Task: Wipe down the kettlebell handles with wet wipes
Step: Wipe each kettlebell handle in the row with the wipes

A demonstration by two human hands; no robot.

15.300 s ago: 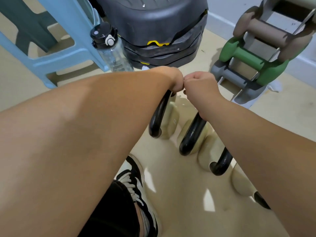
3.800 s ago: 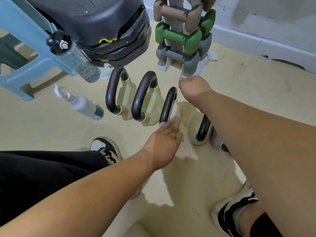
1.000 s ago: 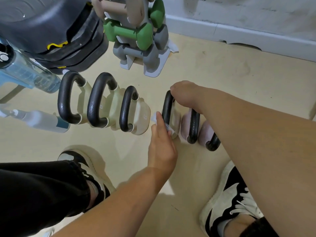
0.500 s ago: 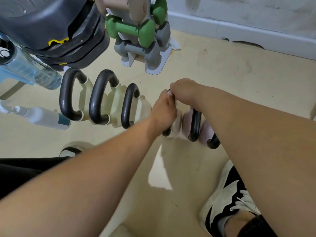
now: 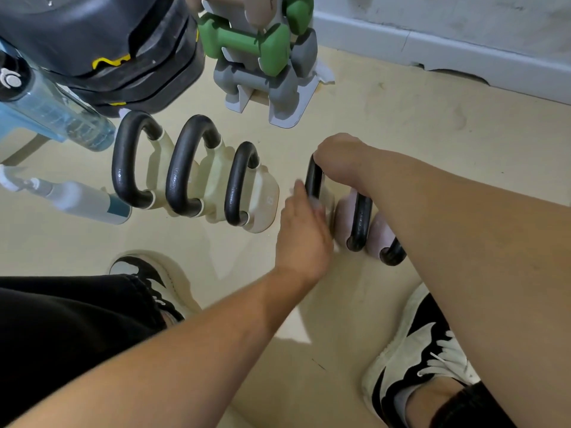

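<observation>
Kettlebell handle [image 5: 312,180], in front of the dumbbell rack [image 5: 272,97]: wiping under way.
Right hand [image 5: 338,159] clamps its top; left hand [image 5: 304,233] pinches wet wipe [image 5: 316,202] round the leg farthest from the rack, fingers blurred. Best: wrap fully, stroke base to top.

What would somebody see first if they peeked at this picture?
A row of kettlebells with fat black handles stands on the beige floor, across the middle. The right hand grips the top of the fourth handle, and the left hand holds a blurry white wipe against its near side. Behind, at the top, a green dumbbell sits on a grey rack.
</observation>
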